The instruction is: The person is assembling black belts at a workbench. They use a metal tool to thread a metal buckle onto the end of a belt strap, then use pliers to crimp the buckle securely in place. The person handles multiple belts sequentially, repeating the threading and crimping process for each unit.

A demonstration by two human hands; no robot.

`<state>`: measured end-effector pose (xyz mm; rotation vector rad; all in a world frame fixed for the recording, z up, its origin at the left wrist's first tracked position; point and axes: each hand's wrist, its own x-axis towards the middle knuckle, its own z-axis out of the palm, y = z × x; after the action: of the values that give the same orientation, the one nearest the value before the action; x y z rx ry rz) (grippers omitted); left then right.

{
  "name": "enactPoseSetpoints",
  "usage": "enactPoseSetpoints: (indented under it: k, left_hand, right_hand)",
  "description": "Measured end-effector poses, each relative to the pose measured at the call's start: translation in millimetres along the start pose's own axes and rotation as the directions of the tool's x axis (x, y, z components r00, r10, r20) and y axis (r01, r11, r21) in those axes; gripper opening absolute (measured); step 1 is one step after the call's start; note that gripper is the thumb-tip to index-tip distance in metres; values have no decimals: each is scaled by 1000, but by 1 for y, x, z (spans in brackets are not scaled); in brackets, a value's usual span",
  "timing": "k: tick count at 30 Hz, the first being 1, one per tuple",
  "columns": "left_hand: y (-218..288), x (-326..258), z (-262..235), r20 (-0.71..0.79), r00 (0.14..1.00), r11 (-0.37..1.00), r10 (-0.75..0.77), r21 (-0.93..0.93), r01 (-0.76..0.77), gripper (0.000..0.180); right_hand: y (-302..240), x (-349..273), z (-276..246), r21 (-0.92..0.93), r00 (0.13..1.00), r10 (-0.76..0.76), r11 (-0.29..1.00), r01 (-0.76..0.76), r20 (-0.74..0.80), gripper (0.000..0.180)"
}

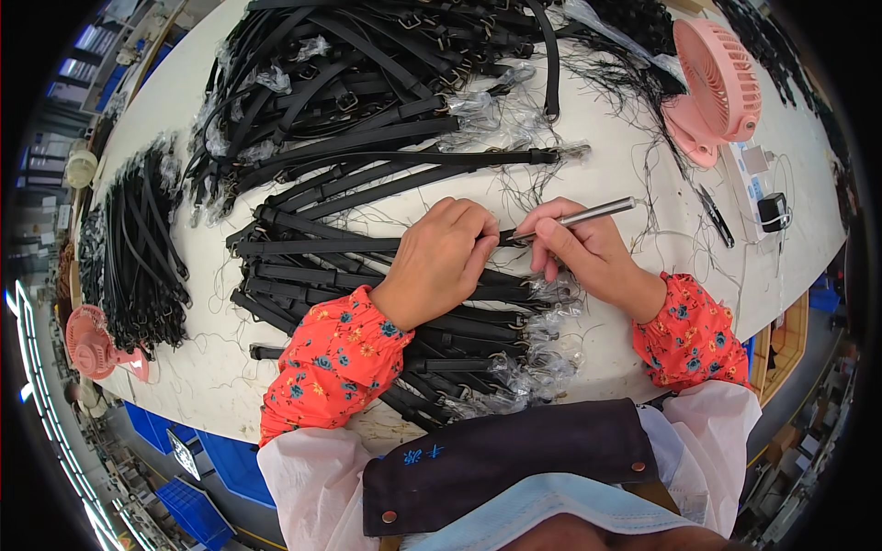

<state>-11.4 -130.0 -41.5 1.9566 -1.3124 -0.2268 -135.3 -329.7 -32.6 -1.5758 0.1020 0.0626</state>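
My left hand (434, 255) is closed over a black belt (322, 246), pressing it near one end above a spread of other belts. The end of that belt comes out between my two hands. In my right hand (588, 253), a slim silver pen-shaped tool (602, 211) is gripped between thumb and fingers. Its tip points left at the belt's end, and my fingers partly hide it. Below my hands, more black belts (459, 365) lie side by side, with clear plastic wrap (524, 376) around their buckle ends.
A large heap of black belts (367, 78) covers the far part of the white table (220, 390). Another bundle (142, 248) lies at left. Pink fans (721, 83) (89, 344) stand at both sides. Black thread snips (717, 216) and a power strip (749, 184) lie at right, among loose threads.
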Motion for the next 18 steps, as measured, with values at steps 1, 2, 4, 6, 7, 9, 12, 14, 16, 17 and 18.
enactPoseSetpoints:
  k: [1, 2, 4, 6, 7, 9, 12, 14, 16, 17, 18]
  left_hand:
    - [0, 0, 0, -1, 1000, 1000, -2, -1, 2, 10]
    - [0, 0, 0, 0, 1000, 1000, -1, 2, 1, 10]
    - [-1, 0, 0, 3, 1000, 1000, 2, 6, -2, 10]
    - [-1, 0, 0, 2, 1000, 1000, -3, 0, 3, 9]
    - [-1, 0, 1, 2, 1000, 1000, -5, -3, 5, 9]
    - [-1, 0, 1, 1, 1000, 1000, -6, -7, 6, 9]
    - [-1, 0, 1, -10, 1000, 1000, -4, -14, 4, 9]
    - [-1, 0, 0, -17, 1000, 1000, -10, -23, 9, 9]
    - [-2, 1, 0, -20, 1000, 999, -22, -35, 22, 9]
    - [-2, 1, 0, -23, 999, 999, -26, -42, 25, 9]
    - [-1, 1, -1, -25, 999, 998, -29, -49, 28, 8]
  right_hand:
    - [0, 0, 0, -4, 1000, 2, 1000, -2, 1, 30]
    - [0, 0, 0, -7, 1000, 3, 1000, -3, 2, 30]
    - [1, 0, 0, -12, 1000, 4, 1000, -4, 5, 30]
    - [1, 0, 0, -13, 1000, 2, 1000, -2, 8, 30]
    - [1, 0, 0, -10, 1000, 1, 1000, -1, 10, 29]
    - [0, 0, 0, -4, 1000, -1, 1000, 1, 13, 29]
    - [1, 0, 0, -3, 1000, 7, 1000, -7, 19, 28]
    - [1, 0, -1, -2, 999, 15, 1000, -15, 28, 28]
    - [1, -1, -1, 8, 999, 24, 1000, -24, 34, 28]
    - [1, -1, -1, 16, 999, 30, 999, -31, 35, 28]
    - [1, -1, 0, 25, 999, 36, 999, -37, 36, 29]
